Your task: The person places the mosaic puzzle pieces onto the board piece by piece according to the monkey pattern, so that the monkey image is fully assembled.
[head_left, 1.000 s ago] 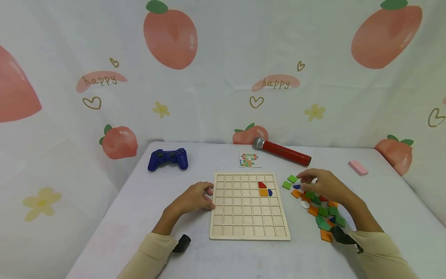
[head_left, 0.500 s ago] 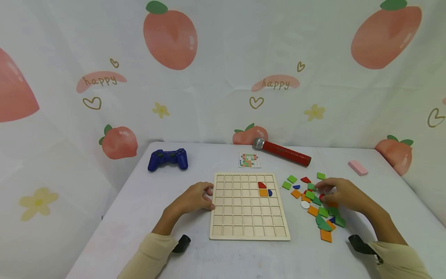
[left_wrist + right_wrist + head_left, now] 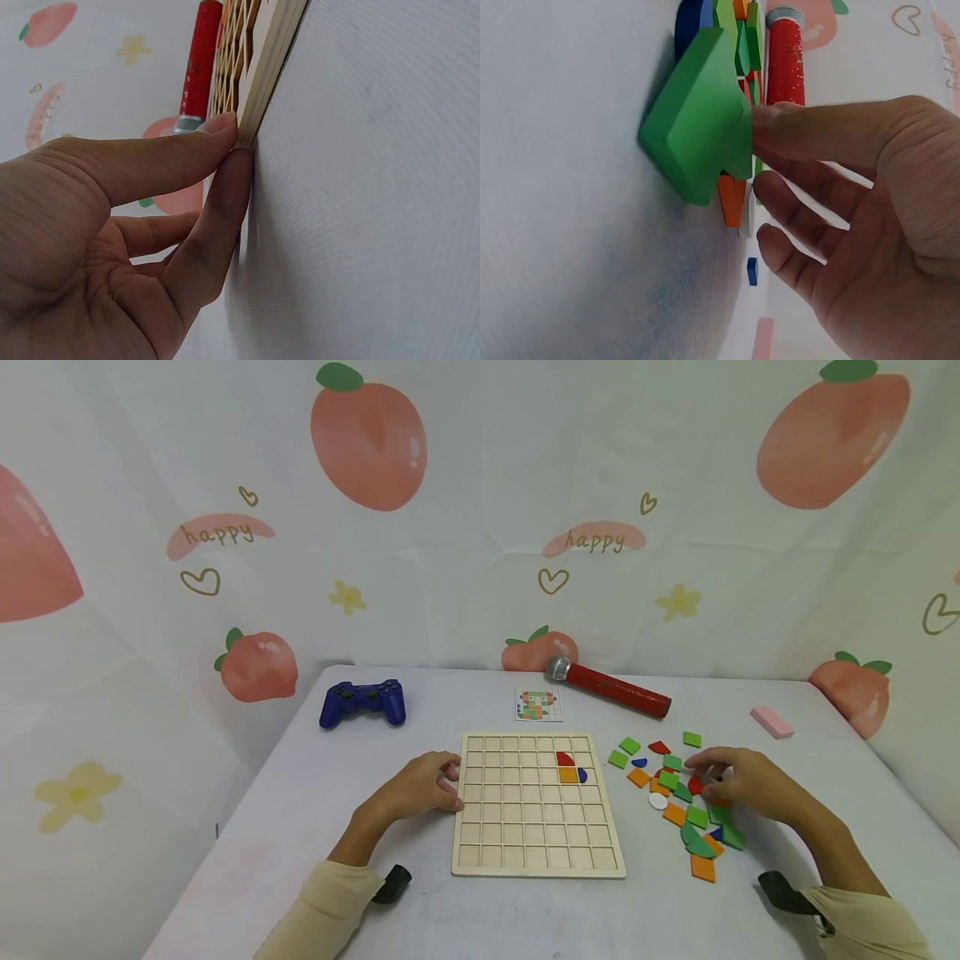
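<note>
A wooden grid board lies flat mid-table. In its upper right sit a red quarter-round, an orange square and a blue half-round. My left hand pinches the board's left edge between thumb and finger, as the left wrist view shows. Right of the board my right hand hovers over scattered coloured tiles, fingers loosely bent and thumb apart. A red tile lies by its fingertips. In the right wrist view a green tile stands large before the thumb; contact there is unclear.
Behind the board are a small pattern card and a red microphone. A blue game controller lies at the back left, a pink block at the back right. A printed cloth hangs behind the table.
My right hand has drawn back rightward and towards me over the tiles, uncovering several red and green ones, then barely shifted. My left hand and the board keep their place.
</note>
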Motion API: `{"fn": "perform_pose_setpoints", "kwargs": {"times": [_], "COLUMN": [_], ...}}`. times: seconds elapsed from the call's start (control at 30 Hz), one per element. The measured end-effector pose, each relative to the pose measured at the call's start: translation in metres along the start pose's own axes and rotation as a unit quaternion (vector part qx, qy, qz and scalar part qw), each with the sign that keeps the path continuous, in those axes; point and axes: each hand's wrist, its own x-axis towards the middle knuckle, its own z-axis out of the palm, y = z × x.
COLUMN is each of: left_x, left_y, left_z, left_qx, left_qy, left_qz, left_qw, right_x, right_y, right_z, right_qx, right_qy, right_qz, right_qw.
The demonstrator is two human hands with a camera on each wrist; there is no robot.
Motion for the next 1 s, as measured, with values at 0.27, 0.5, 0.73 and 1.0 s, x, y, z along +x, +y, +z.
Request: {"fn": "perform_pose_setpoints", "kwargs": {"times": [0.27, 0.5, 0.73, 1.0], "left_x": [0.0001, 0.0003, 0.0, 0.0005], "left_y": [-0.0007, -0.0001, 0.0012, 0.0006], "left_z": [0.0009, 0.0011, 0.0012, 0.0015], "left_qx": [-0.001, 0.0, -0.002, -0.001], "left_qy": [0.0, 0.002, 0.002, 0.003], "left_qz": [0.0, -0.001, -0.002, -0.008], "left_qw": [1.0, 1.0, 1.0, 1.0], "right_x": [-0.0025, -0.0008, -0.0017, -0.0036], "right_y": [-0.0045, -0.0051, -0.0006, 0.0015], "right_z": [0.0045, 0.0026, 0.0004, -0.0013], "right_qx": [-0.003, -0.009, -0.012, -0.015], "right_qy": [0.009, 0.005, 0.0, 0.002], "right_qz": [-0.01, -0.003, 0.003, -0.003], "right_qw": [1.0, 1.0, 1.0, 1.0]}}
